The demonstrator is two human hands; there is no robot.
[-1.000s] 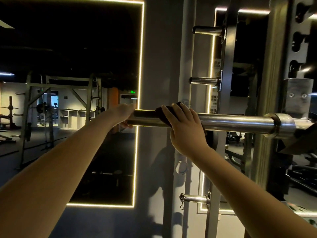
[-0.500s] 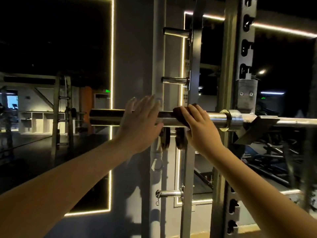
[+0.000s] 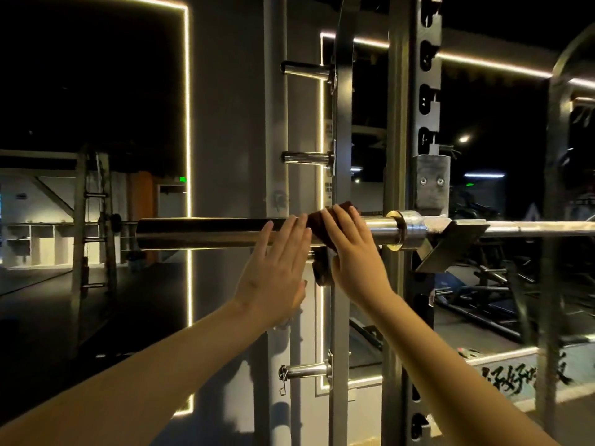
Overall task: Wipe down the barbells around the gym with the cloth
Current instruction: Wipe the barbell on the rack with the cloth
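At the centre of the frame a steel barbell (image 3: 209, 233) lies level across the view. Its thick sleeve reaches out to the left, its collar (image 3: 407, 234) sits just right of centre, and its thinner shaft runs off the right edge. Just right of the collar the bar rests in a hook (image 3: 431, 185) bolted to the perforated rack upright (image 3: 425, 91).

The right hand (image 3: 351, 252) is on the sleeve just left of the collar. Its fingers curl over the top of the bar, gripping a dark cloth (image 3: 315, 226) that is wrapped round the metal. A fold of the cloth shows above the knuckles and more of it shows to the left of the fingers. Whether the dark shape below the bar is also cloth cannot be told.

The left hand (image 3: 277, 268) is right beside it on the left. Its fingers are straight and close together, laid flat against the front of the sleeve, and it holds nothing. Its fingertips reach the edge of the cloth. Both bare forearms rise from the lower corners of the frame.

Behind the hands a slimmer post carries three short chrome pegs, at the upper (image 3: 306, 69), middle (image 3: 306, 157) and lower centre (image 3: 306, 370). A glowing light strip (image 3: 187, 123) frames a dark panel at the upper left. Below that, at the left edge, another rack (image 3: 93, 220) stands in dim light.
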